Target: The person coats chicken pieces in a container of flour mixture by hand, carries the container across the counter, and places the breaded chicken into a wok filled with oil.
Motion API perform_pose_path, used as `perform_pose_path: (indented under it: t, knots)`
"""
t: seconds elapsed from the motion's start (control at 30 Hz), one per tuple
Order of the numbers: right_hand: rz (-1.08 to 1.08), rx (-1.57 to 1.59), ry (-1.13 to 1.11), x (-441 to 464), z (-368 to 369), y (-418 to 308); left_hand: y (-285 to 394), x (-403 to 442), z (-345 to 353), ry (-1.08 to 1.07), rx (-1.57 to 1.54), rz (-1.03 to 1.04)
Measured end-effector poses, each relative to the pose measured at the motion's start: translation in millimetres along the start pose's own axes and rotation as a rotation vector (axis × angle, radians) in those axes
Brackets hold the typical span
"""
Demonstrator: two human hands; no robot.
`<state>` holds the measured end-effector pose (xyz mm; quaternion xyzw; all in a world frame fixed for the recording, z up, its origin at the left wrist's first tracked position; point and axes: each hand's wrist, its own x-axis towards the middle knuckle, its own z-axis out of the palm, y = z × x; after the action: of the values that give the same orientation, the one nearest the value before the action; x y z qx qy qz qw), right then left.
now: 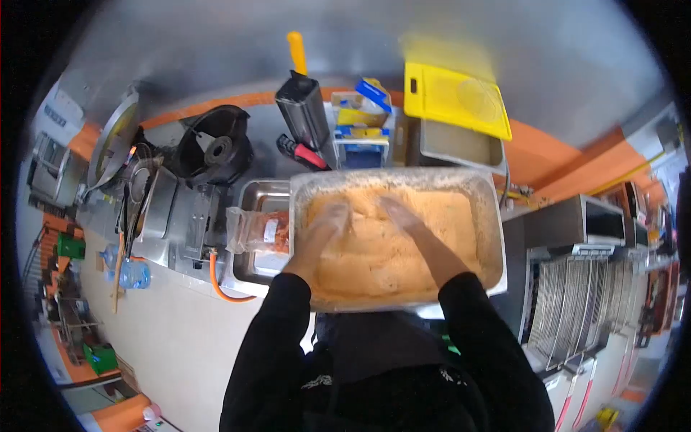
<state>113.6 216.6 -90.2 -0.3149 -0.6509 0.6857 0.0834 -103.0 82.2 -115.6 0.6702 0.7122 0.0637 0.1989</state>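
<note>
A deep metal pan (492,216) full of orange-tan breading powder (432,252) stands in front of me. Both my hands are inside it, dusted with powder, towards its far side. My left hand (333,218) is left of the middle, and my right hand (400,214) lies a short way to the right, angled inward. Between them the powder is heaped in lumps; whether a coated piece lies in it I cannot make out. The fingers of both hands are blurred and partly sunk in the powder.
Left of the pan, a clear bag of reddish food (259,232) lies over a steel tray (252,194). Behind stand a black knife holder (302,108), a blue-and-yellow box (362,140) and a yellow lid (453,101) on a container. Wire racks (572,306) stand at right.
</note>
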Motion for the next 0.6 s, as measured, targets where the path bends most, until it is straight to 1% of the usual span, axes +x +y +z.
perform_pose_path:
  t: [0.03,0.07,0.13,0.17,0.2,0.23,0.27,0.33,0.37,0.4,0.43,0.47,0.53,0.57,0.6]
  knots:
    - [-0.135,0.045,-0.100,2,1,33,3,-10,8,0.030,-0.074,0.051]
    - [-0.187,-0.247,-0.156,-11,-4,21,4,-14,6,0.076,-0.139,0.101]
    - [-0.280,-0.838,-0.281,-45,-24,-18,6,-30,-3,0.059,-0.034,0.170]
    - [-0.118,-0.722,-0.371,-50,-27,-24,14,-42,-22,-0.003,0.140,0.195]
    - [0.051,-0.616,-0.438,-55,-31,-31,18,-47,-23,-0.055,0.141,0.156]
    - [0.158,-0.629,-0.462,-54,-25,-19,23,-52,-23,-0.106,0.143,0.117]
    - [0.261,-0.641,-0.482,-57,-15,-20,24,-55,-12,-0.149,-0.025,0.010]
    - [0.206,-0.834,-0.221,-71,28,-26,8,-39,22,-0.294,0.028,0.001]
    - [0.120,-0.664,-0.301,-65,43,-24,-18,-23,55,-0.406,0.245,0.100]
    - [0.031,-0.492,-0.375,-61,48,-19,-13,-24,54,-0.427,0.266,0.093]
    - [0.145,-0.535,-0.393,-64,42,-23,-8,-25,52,-0.448,0.287,0.086]
    - [0.259,-0.574,-0.412,-70,33,-38,33,-43,1,-0.382,0.114,-0.032]
    - [0.483,-0.655,-0.458,-88,12,-79,60,-63,-42,-0.240,0.095,-0.012]
    - [0.594,-0.706,-0.482,-95,1,-95,56,-68,-51,-0.157,0.242,0.126]
    - [0.559,-0.725,-0.464,-98,-5,-79,50,-78,-54,-0.078,0.383,0.258]
